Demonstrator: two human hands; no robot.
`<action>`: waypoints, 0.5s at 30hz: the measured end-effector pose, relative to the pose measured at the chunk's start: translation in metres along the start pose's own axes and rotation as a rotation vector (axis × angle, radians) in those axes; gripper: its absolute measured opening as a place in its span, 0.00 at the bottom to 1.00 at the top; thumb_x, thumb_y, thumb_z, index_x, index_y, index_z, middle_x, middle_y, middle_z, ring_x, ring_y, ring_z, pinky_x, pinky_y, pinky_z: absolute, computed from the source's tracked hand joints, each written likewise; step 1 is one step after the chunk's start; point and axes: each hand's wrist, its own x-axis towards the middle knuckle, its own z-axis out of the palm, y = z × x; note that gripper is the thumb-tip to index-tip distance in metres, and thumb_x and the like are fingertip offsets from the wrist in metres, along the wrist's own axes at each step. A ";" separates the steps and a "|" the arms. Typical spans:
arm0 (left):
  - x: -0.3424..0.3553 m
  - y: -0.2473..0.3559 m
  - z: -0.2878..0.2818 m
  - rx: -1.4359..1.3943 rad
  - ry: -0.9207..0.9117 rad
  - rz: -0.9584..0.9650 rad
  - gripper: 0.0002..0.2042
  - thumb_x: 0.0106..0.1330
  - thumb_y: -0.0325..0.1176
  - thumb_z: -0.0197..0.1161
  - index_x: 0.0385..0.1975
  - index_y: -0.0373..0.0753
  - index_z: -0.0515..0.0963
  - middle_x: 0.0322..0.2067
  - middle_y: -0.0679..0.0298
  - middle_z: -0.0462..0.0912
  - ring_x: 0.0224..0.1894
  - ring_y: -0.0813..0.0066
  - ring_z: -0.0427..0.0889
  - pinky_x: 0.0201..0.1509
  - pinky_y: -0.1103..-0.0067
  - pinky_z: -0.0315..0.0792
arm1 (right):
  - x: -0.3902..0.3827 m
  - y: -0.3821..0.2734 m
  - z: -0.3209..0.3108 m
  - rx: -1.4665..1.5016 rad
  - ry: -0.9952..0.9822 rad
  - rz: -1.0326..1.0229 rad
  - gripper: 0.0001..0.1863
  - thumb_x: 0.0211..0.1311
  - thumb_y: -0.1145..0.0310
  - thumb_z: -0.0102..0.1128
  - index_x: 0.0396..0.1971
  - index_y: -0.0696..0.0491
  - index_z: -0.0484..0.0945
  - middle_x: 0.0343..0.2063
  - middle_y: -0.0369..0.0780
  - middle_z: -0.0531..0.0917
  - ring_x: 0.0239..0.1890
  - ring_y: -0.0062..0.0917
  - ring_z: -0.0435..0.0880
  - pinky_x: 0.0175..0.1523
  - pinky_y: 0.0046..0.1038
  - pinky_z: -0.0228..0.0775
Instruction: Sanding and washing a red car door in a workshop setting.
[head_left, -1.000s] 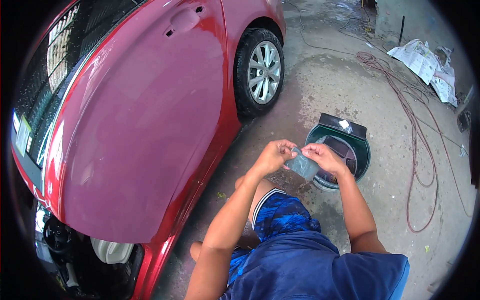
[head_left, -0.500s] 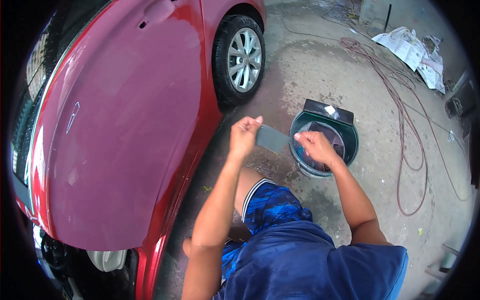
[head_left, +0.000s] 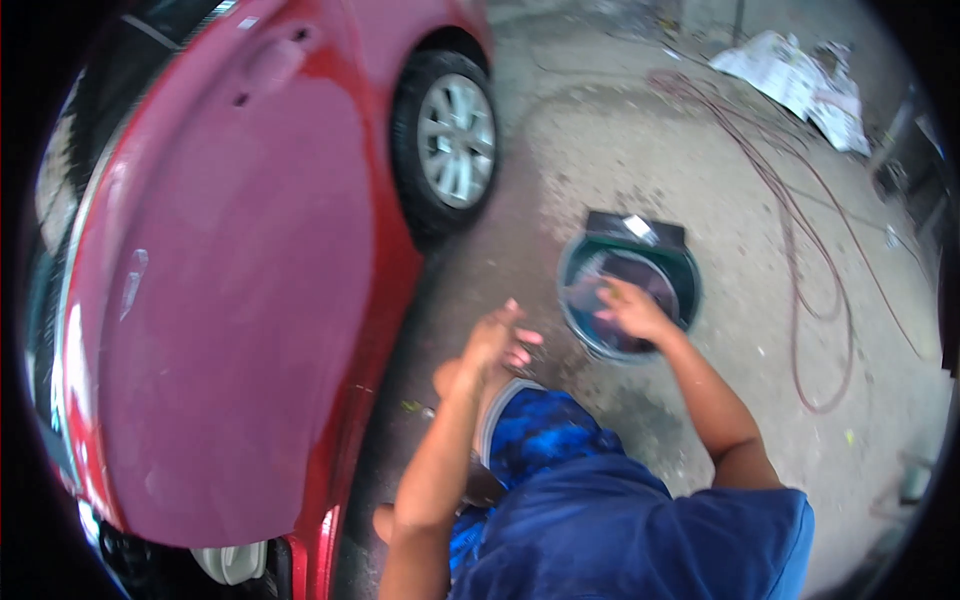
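Observation:
My right hand (head_left: 632,308) is over the dark green bucket (head_left: 692,290), its fingers pinched on a thin grey sheet of sandpaper (head_left: 584,292). Motion blurs the sheet, which shows faintly against the bucket's inside. To the left, above my knee, my left hand (head_left: 500,338) is open with its fingers apart and nothing in it. Dark water and a paler round rim appear inside the bucket. Across the bucket's far rim lies a black block-like piece (head_left: 610,226) with a small white patch (head_left: 638,228) on it.
A red car's door panel (head_left: 230,330), dull and pinkish over most of its face, stands open at the left. Behind it is the car's wheel (head_left: 456,140). Reddish hoses (head_left: 793,240) loop over the concrete floor (head_left: 600,150) at right, near crumpled paper sheets (head_left: 790,80).
My left hand has let go of the sandpaper and moved down. My right hand keeps the sheet, now over the bucket. The whole view has shifted slightly.

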 end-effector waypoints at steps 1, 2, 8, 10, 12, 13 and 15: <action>-0.002 -0.003 -0.005 -0.033 -0.039 0.040 0.30 0.81 0.55 0.45 0.63 0.30 0.69 0.36 0.54 0.88 0.16 0.75 0.78 0.20 0.82 0.74 | 0.017 0.028 -0.023 0.077 0.044 0.177 0.19 0.79 0.67 0.48 0.61 0.59 0.74 0.52 0.46 0.81 0.44 0.29 0.85 0.53 0.31 0.82; -0.008 -0.007 -0.014 -0.027 -0.001 0.074 0.30 0.80 0.55 0.46 0.61 0.30 0.71 0.37 0.55 0.89 0.16 0.76 0.78 0.20 0.81 0.75 | 0.033 0.036 -0.043 -0.100 -0.118 0.271 0.17 0.74 0.73 0.47 0.57 0.61 0.76 0.48 0.45 0.81 0.40 0.28 0.86 0.45 0.29 0.84; -0.064 0.016 -0.022 0.068 0.111 0.464 0.10 0.73 0.35 0.66 0.48 0.38 0.83 0.34 0.65 0.87 0.25 0.86 0.79 0.27 0.86 0.74 | 0.108 0.163 -0.021 -0.782 -0.528 0.545 0.20 0.67 0.65 0.57 0.54 0.59 0.78 0.42 0.45 0.81 0.39 0.41 0.86 0.49 0.47 0.82; -0.129 0.077 0.016 -0.008 -0.158 0.583 0.09 0.70 0.30 0.68 0.47 0.39 0.85 0.37 0.67 0.87 0.34 0.86 0.82 0.33 0.84 0.77 | 0.103 0.156 -0.009 -0.843 -0.553 0.509 0.20 0.67 0.65 0.57 0.54 0.59 0.78 0.42 0.45 0.81 0.39 0.40 0.86 0.49 0.47 0.82; -0.196 0.115 0.041 -0.122 -0.469 0.857 0.08 0.72 0.26 0.63 0.46 0.32 0.84 0.43 0.58 0.86 0.44 0.72 0.84 0.47 0.75 0.78 | 0.123 0.143 0.040 -0.933 -0.629 0.408 0.20 0.67 0.64 0.56 0.54 0.59 0.78 0.42 0.45 0.82 0.39 0.40 0.86 0.49 0.47 0.82; -0.208 0.135 0.057 -0.177 -0.670 1.180 0.08 0.73 0.27 0.62 0.44 0.29 0.83 0.43 0.54 0.86 0.46 0.61 0.84 0.53 0.68 0.75 | 0.133 0.137 0.066 -0.985 -0.677 0.347 0.20 0.67 0.64 0.56 0.54 0.59 0.78 0.42 0.46 0.82 0.40 0.40 0.86 0.49 0.47 0.82; -0.250 0.157 0.077 -0.258 -0.733 1.090 0.08 0.70 0.25 0.63 0.44 0.29 0.81 0.41 0.61 0.82 0.40 0.79 0.83 0.39 0.83 0.77 | 0.158 0.122 0.119 -1.090 -0.785 0.196 0.20 0.67 0.64 0.56 0.54 0.59 0.78 0.42 0.46 0.82 0.40 0.40 0.86 0.49 0.46 0.82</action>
